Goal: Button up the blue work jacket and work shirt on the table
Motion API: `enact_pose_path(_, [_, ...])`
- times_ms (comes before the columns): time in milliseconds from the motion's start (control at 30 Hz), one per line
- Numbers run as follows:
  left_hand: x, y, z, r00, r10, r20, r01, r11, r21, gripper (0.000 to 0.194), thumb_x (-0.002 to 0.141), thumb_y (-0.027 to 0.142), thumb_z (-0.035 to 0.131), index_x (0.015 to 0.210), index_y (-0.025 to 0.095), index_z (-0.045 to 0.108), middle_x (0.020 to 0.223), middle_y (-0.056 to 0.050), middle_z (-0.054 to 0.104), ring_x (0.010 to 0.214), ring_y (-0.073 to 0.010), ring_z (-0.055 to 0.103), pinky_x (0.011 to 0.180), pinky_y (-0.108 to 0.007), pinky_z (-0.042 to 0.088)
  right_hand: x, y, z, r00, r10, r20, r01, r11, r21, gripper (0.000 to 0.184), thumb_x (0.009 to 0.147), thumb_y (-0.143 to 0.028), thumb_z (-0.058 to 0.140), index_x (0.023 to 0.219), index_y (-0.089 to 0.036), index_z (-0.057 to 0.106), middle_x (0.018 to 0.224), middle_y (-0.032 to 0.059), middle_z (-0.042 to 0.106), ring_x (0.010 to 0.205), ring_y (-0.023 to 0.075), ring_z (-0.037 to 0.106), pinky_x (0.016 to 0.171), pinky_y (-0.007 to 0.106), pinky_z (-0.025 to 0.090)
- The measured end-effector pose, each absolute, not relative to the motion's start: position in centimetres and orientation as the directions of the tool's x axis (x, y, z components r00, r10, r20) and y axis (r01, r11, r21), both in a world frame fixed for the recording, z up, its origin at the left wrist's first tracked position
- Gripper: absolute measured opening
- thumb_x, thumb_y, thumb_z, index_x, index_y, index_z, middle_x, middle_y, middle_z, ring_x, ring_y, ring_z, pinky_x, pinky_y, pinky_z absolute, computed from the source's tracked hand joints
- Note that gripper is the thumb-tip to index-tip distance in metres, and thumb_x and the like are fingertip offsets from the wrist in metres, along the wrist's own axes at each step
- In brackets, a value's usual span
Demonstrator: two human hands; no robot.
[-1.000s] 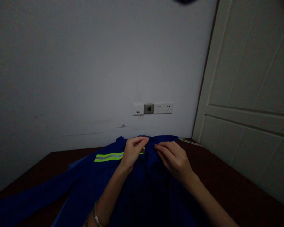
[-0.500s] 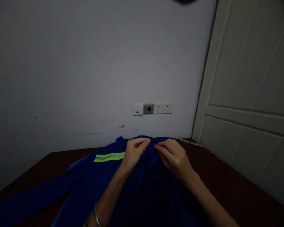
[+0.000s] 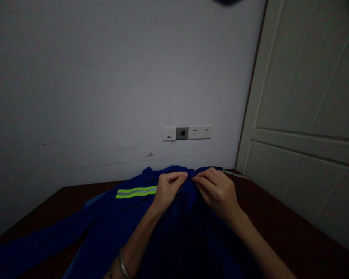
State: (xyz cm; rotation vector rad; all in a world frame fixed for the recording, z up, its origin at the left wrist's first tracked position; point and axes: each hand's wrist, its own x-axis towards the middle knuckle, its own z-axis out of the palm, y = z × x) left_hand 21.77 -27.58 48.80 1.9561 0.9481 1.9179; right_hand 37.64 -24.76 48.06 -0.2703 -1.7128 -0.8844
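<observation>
A dark blue work jacket (image 3: 116, 228) is spread out, one sleeve stretching to the lower left. Across its chest runs a yellow-green reflective strip (image 3: 136, 192) with a grey middle band. Near the collar, my left hand (image 3: 167, 192) pinches the jacket's fabric between thumb and fingertips. Just right of it, my right hand (image 3: 216, 190) is closed in a pinch on the cloth's opposite edge, fingertips close to the left hand's. Whether a button or other fastener lies between the fingertips is too dark and small to tell. A bracelet circles my left wrist.
The jacket lies on a dark reddish-brown table (image 3: 282, 221) against a pale wall (image 3: 110, 85). Socket plates (image 3: 199, 132) are set in the wall behind it. On the right stands a white panelled door (image 3: 311, 116). A thin printed strip (image 3: 235, 174) lies by the back corner.
Both hands have shifted slightly to the right, and their fingertips have come closer together. The collar cloth between them has moved, and the right part of the reflective strip is now covered.
</observation>
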Motion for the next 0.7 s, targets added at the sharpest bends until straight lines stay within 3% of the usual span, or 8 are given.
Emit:
enact_pose_path(100, [21.6, -27.5, 48.8, -0.067, 0.602, 0.796, 0.264, -0.758, 0.596, 0.028, 0.071, 0.039, 0.062, 0.075, 0.013, 0.072, 0.066, -0.003, 0.064, 0.058, -0.0126, 0.051, 0.052, -0.021, 0.039, 37.8, -24.6, 48.2, -0.348, -0.253, 0.903, 0.565, 0.712, 0.417, 0.014, 0.082, -0.017, 0.052, 0.084, -0.018, 0.066, 0.078, 0.0064, 0.063, 0.076, 0.0179, 0.052, 0.064, 0.032, 0.04])
enact_pose_path(267, [21.6, -27.3, 48.8, -0.044, 0.649, 0.76, 0.212, -0.737, 0.642, 0.031, 0.071, 0.04, 0.062, 0.078, 0.011, 0.071, 0.065, -0.003, 0.063, 0.055, -0.0099, 0.05, 0.049, -0.019, 0.039, 38.6, -23.7, 48.8, -0.362, -0.187, 0.913, 0.371, 0.87, 0.326, 0.011, 0.082, -0.021, 0.054, 0.083, -0.02, 0.065, 0.112, 0.0088, 0.056, 0.11, 0.024, 0.047, 0.087, 0.042, 0.042])
enact_pose_path(400, [21.3, -26.5, 48.7, 0.031, 0.7, 0.713, 0.161, -0.708, 0.688, 0.037, 0.072, 0.042, 0.061, 0.094, 0.013, 0.069, 0.074, -0.006, 0.067, 0.058, -0.0117, 0.057, 0.053, -0.021, 0.045, 39.8, -22.0, 49.0, -0.465, -0.038, 0.885, 0.218, 0.964, 0.155, 0.01, 0.083, -0.023, 0.052, 0.086, -0.02, 0.062, 0.09, 0.0057, 0.065, 0.087, 0.0169, 0.06, 0.078, 0.033, 0.05])
enact_pose_path(533, [19.0, -23.0, 48.3, -0.044, 0.778, 0.627, 0.109, -0.62, 0.777, 0.046, 0.077, 0.047, 0.05, 0.106, 0.012, 0.061, 0.082, -0.011, 0.068, 0.064, -0.0162, 0.064, 0.058, -0.026, 0.049, 42.7, -18.7, 50.7, -0.36, 0.086, 0.929, 0.291, 0.956, 0.024, 0.013, 0.078, -0.023, 0.059, 0.089, -0.018, 0.063, 0.081, 0.0044, 0.066, 0.075, 0.0158, 0.062, 0.068, 0.031, 0.052])
enact_pose_path(600, [17.2, -20.4, 47.6, -0.137, 0.793, 0.594, 0.191, -0.567, 0.801, 0.045, 0.078, 0.047, 0.047, 0.099, 0.01, 0.063, 0.084, -0.013, 0.068, 0.069, -0.0178, 0.065, 0.059, -0.026, 0.049, 45.3, -17.0, 52.9, -0.329, 0.187, 0.925, 0.3, 0.95, -0.086, 0.034, 0.071, -0.019, 0.066, 0.104, -0.017, 0.061, 0.079, 0.0037, 0.066, 0.066, 0.0135, 0.062, 0.058, 0.025, 0.051])
enact_pose_path(667, [15.3, -17.8, 46.6, -0.206, 0.791, 0.576, 0.349, -0.491, 0.798, 0.045, 0.079, 0.046, 0.044, 0.091, 0.008, 0.065, 0.086, -0.014, 0.067, 0.076, -0.0204, 0.064, 0.062, -0.027, 0.048, 48.4, -15.5, 55.7, -0.394, 0.417, 0.819, 0.374, 0.887, -0.272, 0.028, 0.066, -0.013, 0.065, 0.094, -0.011, 0.066, 0.074, 0.0033, 0.066, 0.058, 0.0097, 0.06, 0.052, 0.019, 0.045])
enact_pose_path(700, [14.4, -16.7, 45.9, -0.225, 0.773, 0.593, 0.453, -0.456, 0.766, 0.044, 0.08, 0.045, 0.042, 0.088, 0.008, 0.066, 0.087, -0.015, 0.067, 0.08, -0.0218, 0.064, 0.066, -0.029, 0.047, 50.0, -14.8, 57.3, -0.469, 0.556, 0.686, 0.443, 0.82, -0.362, 0.018, 0.067, -0.012, 0.061, 0.082, -0.005, 0.069, 0.068, 0.0035, 0.066, 0.057, 0.0083, 0.06, 0.054, 0.018, 0.043])
